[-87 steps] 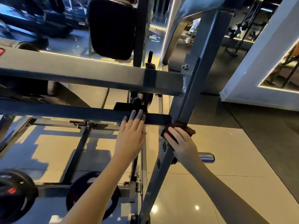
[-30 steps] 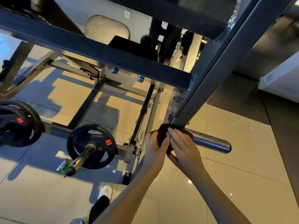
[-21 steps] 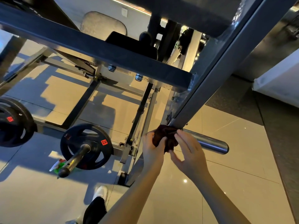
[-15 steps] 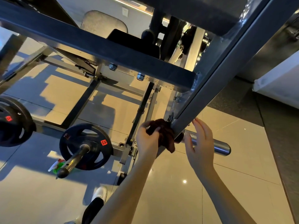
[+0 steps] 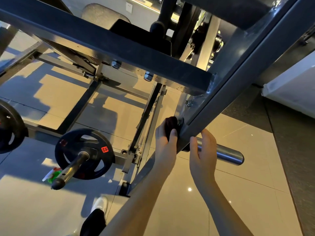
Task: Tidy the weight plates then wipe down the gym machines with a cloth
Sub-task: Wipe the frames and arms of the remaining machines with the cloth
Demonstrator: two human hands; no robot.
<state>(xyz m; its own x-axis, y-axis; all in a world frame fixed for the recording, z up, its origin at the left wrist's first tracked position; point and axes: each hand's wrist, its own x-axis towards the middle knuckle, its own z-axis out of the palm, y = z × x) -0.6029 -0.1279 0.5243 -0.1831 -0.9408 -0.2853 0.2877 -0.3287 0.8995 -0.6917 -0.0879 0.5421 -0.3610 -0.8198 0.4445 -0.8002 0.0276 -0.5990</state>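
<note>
My left hand (image 5: 166, 142) grips a dark cloth (image 5: 171, 124) and holds it against the inner face of the machine's slanted grey upright (image 5: 226, 92), by a bolt. To the right of that upright, my right hand (image 5: 202, 149) hangs with relaxed fingers in front of the chrome plate peg (image 5: 226, 155) and holds nothing. A black 10 kg weight plate (image 5: 85, 154) sits on a low storage peg at lower left. Another black plate (image 5: 10, 126) shows at the left edge.
A grey crossbeam (image 5: 109, 46) runs across the upper view above the machine's floor frame. A green and white wrapper (image 5: 52, 175) lies on the glossy tiled floor. My white shoe (image 5: 100, 204) is below. A white wall base (image 5: 293, 92) stands at the right.
The cloth passed from both hands to my left hand alone, which moved it up and round to the upright's inner side. My right hand let go and shifted right, toward the chrome peg.
</note>
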